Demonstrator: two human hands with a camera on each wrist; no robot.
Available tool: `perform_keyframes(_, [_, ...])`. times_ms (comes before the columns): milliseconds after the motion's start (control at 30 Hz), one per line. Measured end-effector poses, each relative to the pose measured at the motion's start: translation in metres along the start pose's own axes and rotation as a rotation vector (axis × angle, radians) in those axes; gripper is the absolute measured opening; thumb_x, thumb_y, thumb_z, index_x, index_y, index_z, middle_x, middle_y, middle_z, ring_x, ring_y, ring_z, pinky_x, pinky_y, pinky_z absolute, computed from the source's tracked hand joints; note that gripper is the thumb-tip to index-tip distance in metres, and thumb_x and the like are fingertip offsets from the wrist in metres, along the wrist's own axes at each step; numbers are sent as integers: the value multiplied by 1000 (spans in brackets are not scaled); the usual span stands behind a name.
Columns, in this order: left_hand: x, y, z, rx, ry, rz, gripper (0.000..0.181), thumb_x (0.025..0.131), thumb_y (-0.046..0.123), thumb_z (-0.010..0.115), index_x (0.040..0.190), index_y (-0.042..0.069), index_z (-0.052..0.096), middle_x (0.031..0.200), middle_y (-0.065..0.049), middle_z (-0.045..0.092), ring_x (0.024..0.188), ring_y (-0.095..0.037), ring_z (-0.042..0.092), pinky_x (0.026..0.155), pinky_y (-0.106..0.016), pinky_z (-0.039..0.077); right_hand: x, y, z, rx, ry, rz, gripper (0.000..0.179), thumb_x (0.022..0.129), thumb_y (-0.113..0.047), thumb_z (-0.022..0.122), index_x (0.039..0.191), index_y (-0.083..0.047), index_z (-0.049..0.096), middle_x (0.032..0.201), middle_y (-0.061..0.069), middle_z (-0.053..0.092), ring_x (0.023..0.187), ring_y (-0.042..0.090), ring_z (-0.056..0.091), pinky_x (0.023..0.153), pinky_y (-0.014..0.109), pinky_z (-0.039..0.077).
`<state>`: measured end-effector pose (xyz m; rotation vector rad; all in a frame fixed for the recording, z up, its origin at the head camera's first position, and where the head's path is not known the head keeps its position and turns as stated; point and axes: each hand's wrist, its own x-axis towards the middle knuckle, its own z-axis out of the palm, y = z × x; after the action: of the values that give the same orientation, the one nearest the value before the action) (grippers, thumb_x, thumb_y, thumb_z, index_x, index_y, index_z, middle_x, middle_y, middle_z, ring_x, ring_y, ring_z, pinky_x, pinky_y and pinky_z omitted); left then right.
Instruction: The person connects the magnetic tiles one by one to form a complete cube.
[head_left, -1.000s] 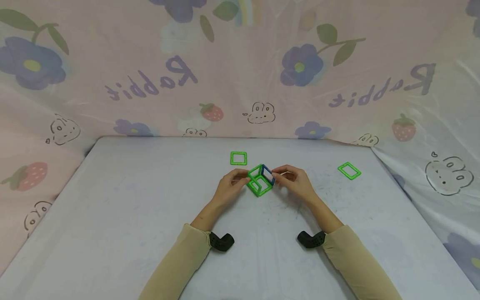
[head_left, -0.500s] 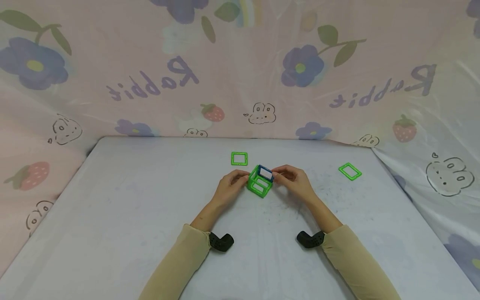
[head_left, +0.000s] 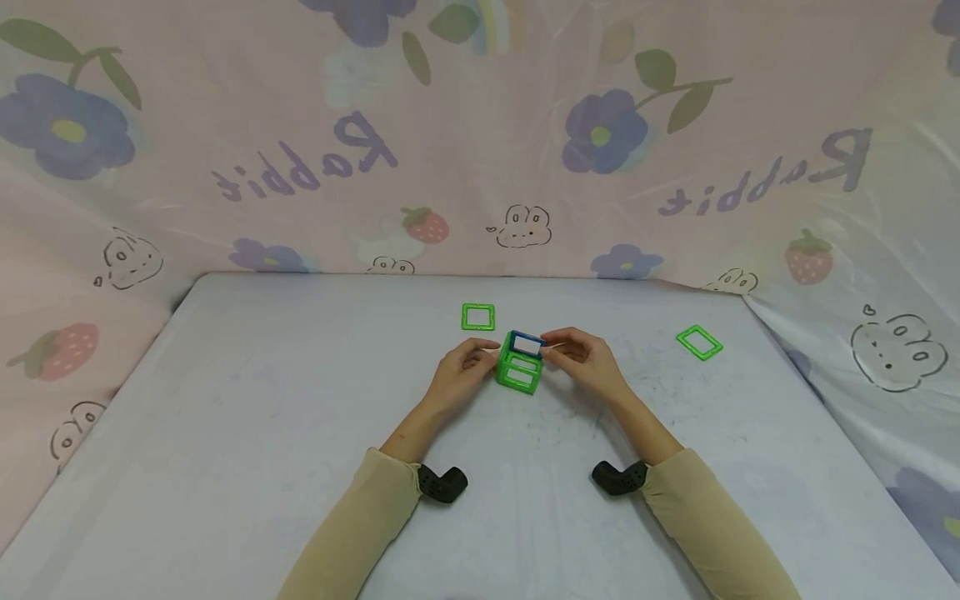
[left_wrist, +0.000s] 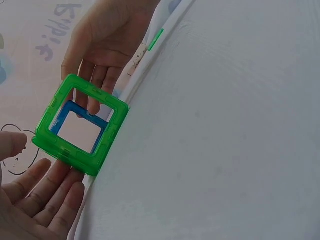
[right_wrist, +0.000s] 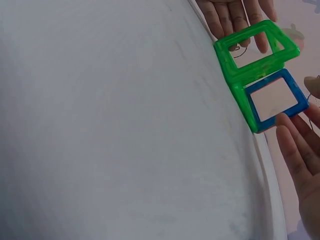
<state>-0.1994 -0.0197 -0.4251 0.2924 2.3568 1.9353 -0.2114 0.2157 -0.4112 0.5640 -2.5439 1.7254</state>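
Between the two hands is a partly built box of square magnetic tiles, several green and one blue. The blue tile lies at the far upper side of the green ones. My left hand holds the box from its left side, fingertips along the green edge. My right hand grips the blue tile near its right edge. Through the green frame in the left wrist view, the blue square shows behind. The right wrist view shows the blue tile beside the fingertips, joined to a green side.
A loose green square tile lies behind the box, and another green tile lies to the far right. All are on a white table. A printed cloth hangs behind the table's back edge.
The box has turned between the hands, and the blue tile has swung from a steep slant on the right to lie across the top. Both hands stay nearly in place.
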Motion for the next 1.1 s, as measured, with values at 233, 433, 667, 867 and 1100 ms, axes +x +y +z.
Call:
perform_keyframes(233, [0,0,0,-5,-16,16,28,95,21,60,118,6,63,94,-12,70,83,-17,64,75,-23,48,0,-2,1,31,-18,12,31,92,-6,63,121,5,59,112,28,63,87,3,65,73,22,53])
perform_keyframes(433, [0,0,0,15,-19,14,30,95,22,60,120,6,62,95,-10,71,85,-16,66,78,-24,49,0,0,1,44,-31,5,35,92,-5,63,124,6,57,115,29,62,88,1,65,75,22,54])
perform_keyframes(667, [0,1,-1,41,-36,-1,41,95,28,60,130,7,55,104,-10,69,91,-18,67,80,-31,51,0,-3,3,59,-46,35,39,90,-8,66,127,2,57,122,25,61,94,3,65,78,21,53])
perform_keyframes(867, [-1,1,-2,38,-44,5,48,94,29,61,135,7,51,112,-12,64,96,-21,66,83,-35,51,1,-2,4,72,-66,25,43,90,-7,66,130,1,55,127,25,58,98,3,65,80,21,52])
perform_keyframes(1100, [1,0,-3,48,-47,31,52,94,26,62,141,9,46,129,-15,57,111,-31,61,94,-47,48,0,-3,3,87,-93,16,46,90,-7,65,133,1,52,128,25,57,104,10,65,82,21,53])
